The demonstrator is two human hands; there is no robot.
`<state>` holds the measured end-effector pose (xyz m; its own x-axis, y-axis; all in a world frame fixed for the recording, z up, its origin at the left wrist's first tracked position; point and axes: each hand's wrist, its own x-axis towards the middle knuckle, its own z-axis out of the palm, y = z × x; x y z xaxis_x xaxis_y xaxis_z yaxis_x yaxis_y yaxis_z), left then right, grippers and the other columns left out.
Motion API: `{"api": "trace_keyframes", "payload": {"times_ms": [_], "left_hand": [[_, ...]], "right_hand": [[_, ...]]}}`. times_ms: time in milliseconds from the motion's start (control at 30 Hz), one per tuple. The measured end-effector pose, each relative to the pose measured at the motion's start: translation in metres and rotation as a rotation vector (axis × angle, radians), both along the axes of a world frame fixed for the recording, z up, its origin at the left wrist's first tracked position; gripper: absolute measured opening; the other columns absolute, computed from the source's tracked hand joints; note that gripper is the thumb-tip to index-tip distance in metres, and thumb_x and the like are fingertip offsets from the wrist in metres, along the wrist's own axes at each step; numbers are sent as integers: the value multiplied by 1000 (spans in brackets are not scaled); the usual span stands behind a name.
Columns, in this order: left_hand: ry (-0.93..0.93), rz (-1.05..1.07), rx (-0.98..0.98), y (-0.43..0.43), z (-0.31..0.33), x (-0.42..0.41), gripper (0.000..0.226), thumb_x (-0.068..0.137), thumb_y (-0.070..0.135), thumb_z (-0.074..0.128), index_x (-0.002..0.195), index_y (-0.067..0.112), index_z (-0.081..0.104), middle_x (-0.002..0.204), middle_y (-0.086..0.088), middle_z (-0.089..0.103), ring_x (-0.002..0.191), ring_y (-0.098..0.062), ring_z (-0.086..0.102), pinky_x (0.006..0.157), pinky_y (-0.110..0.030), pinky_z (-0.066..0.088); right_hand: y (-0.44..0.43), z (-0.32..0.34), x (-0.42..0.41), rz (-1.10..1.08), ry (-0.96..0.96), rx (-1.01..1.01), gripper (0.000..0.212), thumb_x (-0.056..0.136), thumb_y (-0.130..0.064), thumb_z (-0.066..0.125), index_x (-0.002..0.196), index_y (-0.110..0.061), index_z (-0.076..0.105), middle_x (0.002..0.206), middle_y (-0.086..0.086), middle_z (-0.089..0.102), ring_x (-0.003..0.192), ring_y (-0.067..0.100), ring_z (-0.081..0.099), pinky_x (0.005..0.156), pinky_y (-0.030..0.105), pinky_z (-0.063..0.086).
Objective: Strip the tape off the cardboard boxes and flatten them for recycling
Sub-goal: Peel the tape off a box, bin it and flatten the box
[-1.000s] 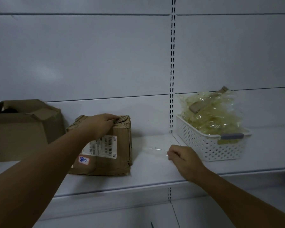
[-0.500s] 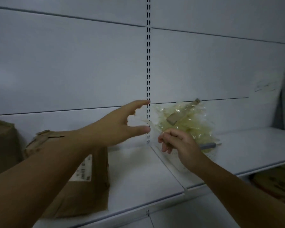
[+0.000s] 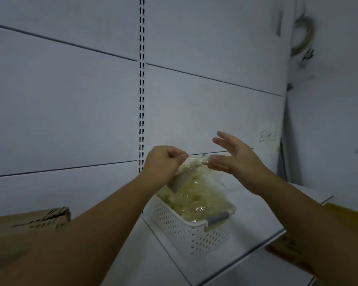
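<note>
Left hand (image 3: 163,162) pinching tape (image 3: 195,159) (clear), over basket (image 3: 190,230); right hand (image 3: 238,159) spread

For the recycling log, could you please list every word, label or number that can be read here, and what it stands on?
No text here can be read.
Pale sheet on the wall panel: faint handwritten marks, too blurred to read.
Cardboard box: no label in view.
White basket and clear tape: no print seen.

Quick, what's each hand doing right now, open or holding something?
Left hand: closed, pinching one end of a clear tape strip.
Right hand: open, fingers spread, fingertips at the strip's other end.
</note>
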<state>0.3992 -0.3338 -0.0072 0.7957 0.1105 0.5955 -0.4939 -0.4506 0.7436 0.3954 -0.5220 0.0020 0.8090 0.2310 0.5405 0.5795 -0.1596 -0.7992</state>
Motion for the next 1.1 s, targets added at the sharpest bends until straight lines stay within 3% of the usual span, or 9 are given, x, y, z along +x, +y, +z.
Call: {"api": "trace_keyframes", "payload": {"times_ms": [133, 233, 367, 500, 600, 667, 733, 1000, 1100], "left_hand": [[56, 79, 190, -5, -10, 34, 16, 81, 30, 60, 71, 25, 71, 75, 5, 69, 64, -8, 62, 62, -25, 48], [76, 182, 395, -9, -28, 53, 20, 79, 35, 57, 79, 26, 74, 94, 2, 67, 88, -16, 60, 80, -40, 52], [149, 158, 390, -15, -56, 65, 16, 83, 37, 56, 85, 33, 71, 106, 0, 62, 99, -20, 56, 86, -44, 49], [163, 88, 246, -3, -66, 74, 19, 84, 30, 57, 67, 35, 62, 93, 4, 56, 88, -18, 56, 84, -40, 51], [164, 84, 286, -6, -72, 77, 16, 86, 31, 54, 73, 38, 61, 105, 1, 55, 100, -21, 52, 89, -43, 47], [148, 115, 346, -9, -77, 80, 12, 88, 34, 51, 89, 37, 64, 113, -2, 54, 107, -22, 47, 94, -45, 42], [133, 110, 363, -7, -83, 81, 19, 91, 34, 48, 103, 31, 62, 117, -4, 53, 109, -22, 47, 96, -43, 41], [199, -172, 55, 14, -92, 65, 19, 85, 30, 64, 103, 28, 70, 105, 2, 67, 90, -13, 66, 79, -30, 56], [231, -209, -80, 15, -95, 56, 45, 80, 28, 70, 123, 25, 58, 119, 5, 62, 94, -4, 61, 73, -18, 54]], "right_hand": [[5, -8, 18, -65, 48, 167, 12, 82, -2, 65, 90, -10, 70, 112, 14, 67, 79, 20, 70, 72, 27, 59], [9, -18, 22, -59, 264, 171, 10, 86, -7, 61, 91, -2, 68, 105, 25, 67, 78, 27, 67, 70, 28, 59], [2, -31, 9, -24, 248, -321, 11, 86, -20, 63, 92, -24, 71, 98, 0, 71, 91, 13, 66, 84, 26, 54], [-23, -25, -1, -182, 92, -292, 12, 85, -24, 61, 82, -24, 73, 88, -8, 73, 84, 7, 68, 78, 26, 57], [-17, -30, 11, -405, -245, -627, 28, 92, -32, 50, 118, -30, 60, 125, -14, 60, 112, 5, 56, 98, 25, 41], [2, -45, 29, -310, -341, -878, 50, 97, -36, 39, 144, -22, 29, 154, -7, 23, 141, 9, 20, 112, 27, 16], [19, -61, 45, -208, -297, -1016, 57, 100, -37, 30, 149, -18, 9, 159, -1, 0, 144, 9, -2, 114, 29, 2], [29, -84, 60, -129, 50, -852, 60, 97, -44, 35, 149, -23, 13, 158, -2, 8, 142, 19, 19, 114, 33, 20], [26, -88, 58, -100, 90, -816, 63, 96, -47, 36, 149, -25, 9, 158, -6, 0, 144, 16, 13, 115, 33, 17]]}}
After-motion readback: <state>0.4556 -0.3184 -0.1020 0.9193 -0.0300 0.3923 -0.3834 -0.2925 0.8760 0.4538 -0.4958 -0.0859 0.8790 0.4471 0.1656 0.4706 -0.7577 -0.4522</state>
